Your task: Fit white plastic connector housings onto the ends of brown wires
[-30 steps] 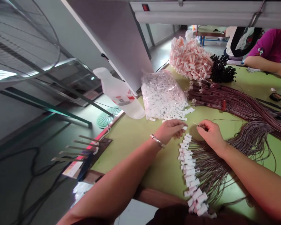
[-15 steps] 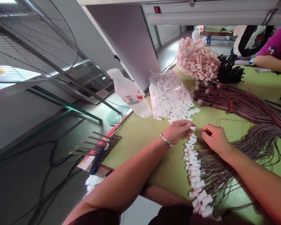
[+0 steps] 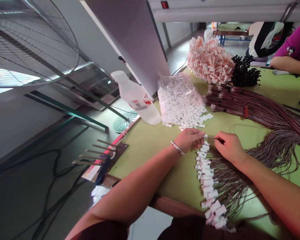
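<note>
My left hand (image 3: 189, 140) pinches a small white plastic connector (image 3: 205, 136) between thumb and fingers. My right hand (image 3: 227, 147) is closed on the end of a thin brown wire (image 3: 211, 137) whose tip meets that connector. Below both hands a row of white connectors fitted on wires (image 3: 207, 180) runs toward me on the green table (image 3: 150, 146). The wires fan out to the right into a loose brown bundle (image 3: 272, 150).
A clear bag of loose white connectors (image 3: 180, 100) lies behind my hands, beside a tipped plastic bottle (image 3: 137, 98). Farther back are a pink-white connector heap (image 3: 210, 63), black parts (image 3: 245, 73) and banded wire bundles (image 3: 245, 106). Another person's arm (image 3: 287, 63) rests at far right. A fan guard (image 3: 27, 43) stands left.
My hands have come together: the wire tip in my right hand now meets the connector in my left. The camera has shifted slightly.
</note>
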Demonstrator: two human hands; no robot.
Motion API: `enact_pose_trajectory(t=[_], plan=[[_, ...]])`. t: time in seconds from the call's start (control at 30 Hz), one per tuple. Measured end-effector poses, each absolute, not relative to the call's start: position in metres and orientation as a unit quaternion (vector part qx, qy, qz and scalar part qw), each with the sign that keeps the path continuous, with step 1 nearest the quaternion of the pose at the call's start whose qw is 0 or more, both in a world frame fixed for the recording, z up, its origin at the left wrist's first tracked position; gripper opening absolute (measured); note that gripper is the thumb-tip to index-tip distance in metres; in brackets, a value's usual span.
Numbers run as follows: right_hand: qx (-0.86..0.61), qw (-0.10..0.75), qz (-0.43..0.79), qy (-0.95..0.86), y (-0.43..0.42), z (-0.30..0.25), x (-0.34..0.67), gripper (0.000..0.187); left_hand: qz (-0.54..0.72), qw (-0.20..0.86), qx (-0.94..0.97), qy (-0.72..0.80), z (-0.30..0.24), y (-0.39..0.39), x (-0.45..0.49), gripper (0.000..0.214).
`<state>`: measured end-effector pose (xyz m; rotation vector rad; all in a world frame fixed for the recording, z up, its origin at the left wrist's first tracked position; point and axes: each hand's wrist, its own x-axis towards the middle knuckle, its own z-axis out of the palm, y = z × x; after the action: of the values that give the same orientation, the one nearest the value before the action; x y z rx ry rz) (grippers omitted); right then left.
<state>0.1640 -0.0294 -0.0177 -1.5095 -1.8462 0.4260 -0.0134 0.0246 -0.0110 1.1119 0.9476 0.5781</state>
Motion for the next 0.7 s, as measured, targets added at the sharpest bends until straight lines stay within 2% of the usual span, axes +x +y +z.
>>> enact_pose_trajectory(t=[0.23,0.5,0.63,0.7], plan=[[-0.594,0.360,0.203,-0.690,-0.030,-0.019,0.164,0.014,0.239,0.667,0.563,0.426,-0.014,0.027,-0.017,0.037],[-0.574,0.277,0.115,-0.762,-0.031,-0.018,0.160,0.017,0.207,0.583,0.623,0.478,-0.009,0.018,-0.005,0.035],[-0.584,0.337,0.223,-0.704,-0.028,-0.021,0.161,0.007,0.218,0.601,0.603,0.477,-0.010,0.017,-0.002,0.037],[-0.590,0.384,0.318,-0.635,-0.026,-0.024,0.162,0.012,0.214,0.612,0.593,0.478,-0.011,0.018,-0.003,0.037]])
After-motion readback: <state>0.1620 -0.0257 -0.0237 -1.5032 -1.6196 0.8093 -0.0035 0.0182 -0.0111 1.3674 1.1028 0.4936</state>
